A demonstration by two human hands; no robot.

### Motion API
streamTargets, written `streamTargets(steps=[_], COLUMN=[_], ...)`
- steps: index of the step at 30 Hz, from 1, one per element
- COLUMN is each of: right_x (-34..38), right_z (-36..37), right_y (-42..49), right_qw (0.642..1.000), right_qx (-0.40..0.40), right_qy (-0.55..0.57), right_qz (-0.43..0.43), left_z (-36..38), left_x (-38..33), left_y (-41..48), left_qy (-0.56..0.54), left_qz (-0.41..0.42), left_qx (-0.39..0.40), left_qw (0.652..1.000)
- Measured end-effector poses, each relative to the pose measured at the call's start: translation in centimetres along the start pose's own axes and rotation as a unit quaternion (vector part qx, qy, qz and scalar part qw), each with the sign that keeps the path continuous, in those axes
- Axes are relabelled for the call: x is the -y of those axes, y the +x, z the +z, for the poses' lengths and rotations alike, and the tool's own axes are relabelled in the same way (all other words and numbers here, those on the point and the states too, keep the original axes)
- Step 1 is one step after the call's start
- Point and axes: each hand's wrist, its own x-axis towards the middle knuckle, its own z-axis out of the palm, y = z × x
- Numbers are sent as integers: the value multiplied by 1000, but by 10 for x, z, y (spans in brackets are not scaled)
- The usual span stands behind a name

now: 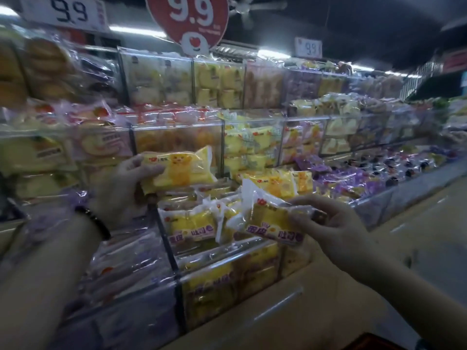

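Observation:
My left hand (126, 183) grips a yellow snack packet (179, 170) with an orange cartoon figure, held up in front of the middle shelf. My right hand (328, 223) pinches a second packet (265, 221), yellow and white with purple lettering, by its right end. That packet hangs just above a clear bin (227, 263) full of similar yellow packets (192, 223). A dark band (98, 221) sits on my left wrist.
Tiered clear bins of wrapped cakes and breads run along the display, with purple packets (353, 180) to the right. Price signs reading 9.9 hang above, one red and round (187, 18). A beige counter edge (290, 309) fronts the bins. A floor aisle lies at right.

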Motion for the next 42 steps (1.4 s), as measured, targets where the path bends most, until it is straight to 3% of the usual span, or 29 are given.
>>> streamTargets(steps=[3, 7, 13, 18, 21, 25, 27, 29, 31, 35, 42], right_x=[11, 13, 2, 7, 6, 1, 4, 8, 11, 18, 13], right_z=[34, 83, 115, 116, 123, 118, 108, 96, 86, 80, 77], right_y=[27, 49, 62, 61, 60, 61, 63, 68, 72, 73, 84], right_qw=[995, 974, 914, 908, 897, 926, 953, 961, 946, 920, 796], right_qx=[52, 102, 63, 40, 98, 130, 82, -39, -103, 0, -22], right_qy=[-79, -201, -398, -415, -428, -353, -291, -270, -297, -365, -530], right_qz=[-15, -6, -50, -52, -52, -35, -14, -35, -76, -139, -291], left_z=[3, 5, 12, 19, 23, 23, 22, 24, 30, 38, 43], left_x=[10, 15, 20, 22, 22, 26, 28, 30, 31, 33, 30], left_y=[3, 2, -4, -12, -14, -13, -13, -13, -15, -19, -22], left_qy=[-21, -17, 13, 33, 48, 72, 92, 108, 113, 158, 195], left_qz=[18, 25, 25, 30, 40, 44, 56, 63, 63, 94, 117], left_qx=[-72, -80, -54, -18, -9, -1, 9, 17, 32, 74, 113], left_qw=[997, 996, 998, 999, 998, 996, 994, 992, 991, 980, 967])
